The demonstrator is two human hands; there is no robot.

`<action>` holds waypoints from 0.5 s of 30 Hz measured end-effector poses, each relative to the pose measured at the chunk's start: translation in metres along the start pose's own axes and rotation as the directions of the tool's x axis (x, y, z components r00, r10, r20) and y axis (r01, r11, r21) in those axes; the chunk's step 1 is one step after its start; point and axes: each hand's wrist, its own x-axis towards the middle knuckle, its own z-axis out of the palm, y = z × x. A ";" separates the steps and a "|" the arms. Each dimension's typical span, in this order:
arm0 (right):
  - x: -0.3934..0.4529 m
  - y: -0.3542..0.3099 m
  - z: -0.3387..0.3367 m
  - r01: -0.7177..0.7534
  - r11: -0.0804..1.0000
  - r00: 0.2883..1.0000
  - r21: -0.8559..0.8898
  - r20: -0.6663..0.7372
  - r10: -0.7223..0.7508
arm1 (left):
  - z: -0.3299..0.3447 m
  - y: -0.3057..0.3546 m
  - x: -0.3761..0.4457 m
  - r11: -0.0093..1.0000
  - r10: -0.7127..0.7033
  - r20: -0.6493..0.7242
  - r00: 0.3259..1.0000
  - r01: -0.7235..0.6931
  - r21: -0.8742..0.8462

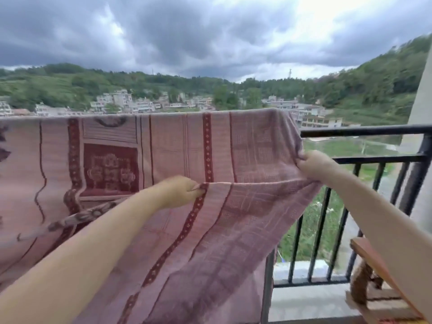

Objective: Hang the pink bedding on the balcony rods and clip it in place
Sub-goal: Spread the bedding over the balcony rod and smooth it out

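Already draped: pink bedding (177,146) lying over a high rod, top fold running level across the frame from the left edge to just past centre-right, rod itself hidden under the cloth. Near flap hanging toward the camera and covering most of the lower left. Left hand (180,191) pinching the free hem at a dark red patterned stripe, fingers closed on the cloth. Right hand (314,163) gripping the hem's right corner, fingers clenched around bunched fabric. Hem held taut and roughly level between the two hands.

Progress, as judged: hanging largely done, spreading and squaring of the right end under way. Clipping not begun; no clips visible anywhere in view.

Surroundings: black metal balcony railing (364,130) bare to the right of the cloth, vertical bars below it, concrete ledge at their foot. Wooden furniture (371,258) at lower right, possibly a chair, too blurred and cropped to say. Pale wall at the far right edge. Beyond: village buildings, green hills, heavy grey cloud.
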 end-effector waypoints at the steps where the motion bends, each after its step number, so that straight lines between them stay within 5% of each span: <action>1: -0.004 0.003 0.002 0.027 1.000 0.999 0.015 -0.025 -0.027 | 0.004 -0.004 0.000 1.000 0.019 -0.007 1.000 -0.019 -0.022; 6: -0.011 0.002 -0.001 0.108 0.916 0.976 0.386 -0.217 -0.023 | 0.017 -0.005 0.002 0.995 0.033 -0.072 0.997 -0.026 0.095; 9: -0.009 0.012 0.018 0.025 0.893 0.996 0.450 -0.083 0.014 | 0.033 -0.006 0.004 0.995 0.054 -0.018 0.998 -0.053 0.083; 12: -0.014 0.029 0.054 -0.093 0.968 0.996 0.234 0.037 0.086 | 0.050 -0.021 0.001 0.992 0.027 0.074 0.997 -0.035 0.118; 15: -0.023 0.017 0.076 -0.081 0.992 0.972 -0.099 -0.230 0.056 | 0.064 -0.036 -0.006 0.993 -0.036 -0.045 0.998 0.041 0.114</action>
